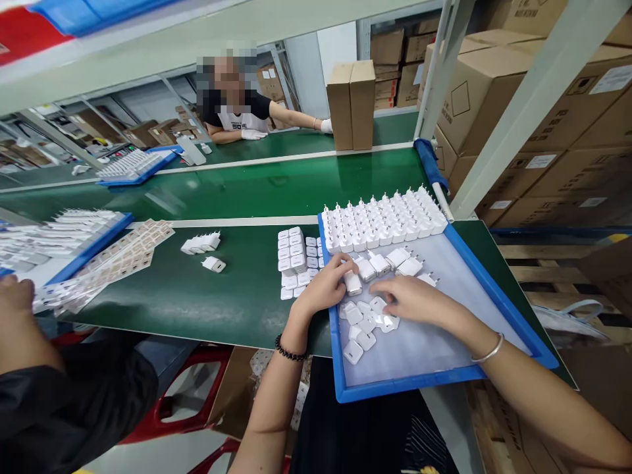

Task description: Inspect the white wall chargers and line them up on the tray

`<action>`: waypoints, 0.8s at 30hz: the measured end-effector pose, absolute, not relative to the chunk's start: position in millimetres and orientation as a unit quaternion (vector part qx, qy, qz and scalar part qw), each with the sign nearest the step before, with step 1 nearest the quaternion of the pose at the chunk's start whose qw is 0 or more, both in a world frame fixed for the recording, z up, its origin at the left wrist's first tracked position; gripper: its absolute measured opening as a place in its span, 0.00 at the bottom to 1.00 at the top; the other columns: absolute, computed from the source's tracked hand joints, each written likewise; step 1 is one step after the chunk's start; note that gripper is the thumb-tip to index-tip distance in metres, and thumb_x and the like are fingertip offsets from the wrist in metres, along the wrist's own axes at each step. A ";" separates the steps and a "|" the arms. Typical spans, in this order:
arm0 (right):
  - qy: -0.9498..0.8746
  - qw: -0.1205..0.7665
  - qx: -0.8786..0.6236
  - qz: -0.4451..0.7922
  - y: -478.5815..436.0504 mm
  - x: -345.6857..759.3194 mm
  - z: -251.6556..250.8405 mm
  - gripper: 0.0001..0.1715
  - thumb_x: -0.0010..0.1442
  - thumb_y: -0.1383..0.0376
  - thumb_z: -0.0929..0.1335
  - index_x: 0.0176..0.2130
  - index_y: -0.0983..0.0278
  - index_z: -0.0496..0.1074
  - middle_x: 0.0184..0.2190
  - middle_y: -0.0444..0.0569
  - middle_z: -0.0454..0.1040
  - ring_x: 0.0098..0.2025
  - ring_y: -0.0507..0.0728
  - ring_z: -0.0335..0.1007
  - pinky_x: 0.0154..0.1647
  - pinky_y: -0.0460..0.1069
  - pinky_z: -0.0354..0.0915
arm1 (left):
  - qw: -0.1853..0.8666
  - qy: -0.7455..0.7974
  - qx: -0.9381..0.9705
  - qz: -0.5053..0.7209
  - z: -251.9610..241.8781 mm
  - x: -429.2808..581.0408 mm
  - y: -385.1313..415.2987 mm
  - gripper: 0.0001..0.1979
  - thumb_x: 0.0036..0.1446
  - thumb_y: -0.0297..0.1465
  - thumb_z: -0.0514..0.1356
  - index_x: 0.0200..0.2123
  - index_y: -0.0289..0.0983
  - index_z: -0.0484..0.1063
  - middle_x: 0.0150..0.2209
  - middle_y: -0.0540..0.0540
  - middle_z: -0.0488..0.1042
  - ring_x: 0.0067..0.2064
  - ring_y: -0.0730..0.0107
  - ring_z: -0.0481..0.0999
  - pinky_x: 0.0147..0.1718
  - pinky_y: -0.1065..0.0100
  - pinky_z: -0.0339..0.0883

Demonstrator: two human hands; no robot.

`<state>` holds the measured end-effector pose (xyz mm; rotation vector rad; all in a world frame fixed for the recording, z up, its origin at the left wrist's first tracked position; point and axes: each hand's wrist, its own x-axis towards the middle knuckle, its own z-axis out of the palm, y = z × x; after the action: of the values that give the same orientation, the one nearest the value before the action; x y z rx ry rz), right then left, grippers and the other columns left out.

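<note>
My left hand (323,284) is closed around a white plug charger (352,284) at the left side of a blue-rimmed tray (340,385). My right hand (417,301) hovers over the tray with its thumb and forefinger apart, close to a loose pile of small white flat pieces (366,324). Several white chargers with metal pins (380,264) lie just beyond my hands. Behind them, upright chargers (385,220) stand in tight rows, pins up. Left of the tray, white blocks (292,251) are stacked on the green bench.
A few chargers (214,264) and label sheets (126,253) lie to the left, beside another loaded tray (93,253). A neighbour's hand (14,299) rests there. Across the green belt (247,194), a gloved person touches tall cartons (351,105). Boxes (494,99) and a slanted post stand right.
</note>
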<state>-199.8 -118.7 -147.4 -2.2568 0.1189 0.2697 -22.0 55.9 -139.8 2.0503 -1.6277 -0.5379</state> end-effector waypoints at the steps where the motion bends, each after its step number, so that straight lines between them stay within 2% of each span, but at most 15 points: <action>1: 0.040 0.394 -0.912 0.109 -117.0 -199.1 -147.2 0.14 0.67 0.62 0.73 0.50 0.65 0.76 0.35 0.45 0.75 0.38 0.55 0.72 0.46 0.55 0.71 | 0.229 -0.597 0.742 -0.202 -139.1 -22.6 56.1 0.28 0.48 0.14 0.50 0.50 0.39 0.71 0.56 0.41 0.64 0.49 0.62 0.71 0.49 0.60 0.69; 5: 0.014 0.320 -0.940 0.116 -109.5 -195.9 -148.5 0.15 0.67 0.60 0.73 0.50 0.65 0.75 0.44 0.49 0.77 0.46 0.58 0.75 0.52 0.58 0.72 | 0.221 -0.610 0.729 -0.219 -138.6 -22.7 55.0 0.27 0.45 0.13 0.54 0.46 0.39 0.77 0.56 0.41 0.62 0.52 0.60 0.71 0.53 0.57 0.69; 10: -0.011 0.289 -0.947 0.141 -106.5 -196.1 -146.6 0.14 0.72 0.57 0.69 0.44 0.67 0.76 0.39 0.47 0.77 0.40 0.55 0.76 0.47 0.55 0.74 | 0.252 -0.597 0.728 -0.223 -141.1 -19.5 54.3 0.26 0.47 0.13 0.56 0.47 0.38 0.77 0.55 0.41 0.62 0.56 0.58 0.70 0.58 0.56 0.67; 14: -0.028 0.280 -0.947 0.156 -109.2 -200.7 -140.0 0.15 0.70 0.57 0.71 0.47 0.66 0.75 0.41 0.48 0.77 0.41 0.56 0.76 0.46 0.55 0.74 | 0.287 -0.581 0.727 -0.225 -142.4 -16.5 53.0 0.22 0.46 0.16 0.58 0.45 0.37 0.76 0.53 0.42 0.64 0.57 0.57 0.69 0.60 0.55 0.66; 20: 0.004 0.274 -0.950 0.151 -101.9 -203.5 -139.8 0.14 0.69 0.59 0.72 0.49 0.67 0.75 0.46 0.51 0.77 0.48 0.58 0.76 0.51 0.58 0.74 | 0.342 -0.538 0.732 -0.242 -144.1 -12.1 53.4 0.16 0.47 0.26 0.68 0.41 0.37 0.72 0.46 0.44 0.73 0.47 0.60 0.72 0.50 0.58 0.68; 24: 0.033 0.323 -0.937 0.131 -104.2 -203.4 -140.6 0.13 0.69 0.60 0.72 0.48 0.67 0.75 0.47 0.51 0.77 0.47 0.58 0.76 0.51 0.58 0.75 | 0.408 -0.513 0.708 -0.263 -134.0 -8.2 54.3 0.19 0.48 0.34 0.72 0.37 0.38 0.66 0.48 0.42 0.77 0.52 0.57 0.75 0.57 0.54 0.65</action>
<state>-203.4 -104.2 -140.6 -2.4583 0.0854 0.3433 -8.2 54.3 -134.0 1.7834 -1.2934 -0.6624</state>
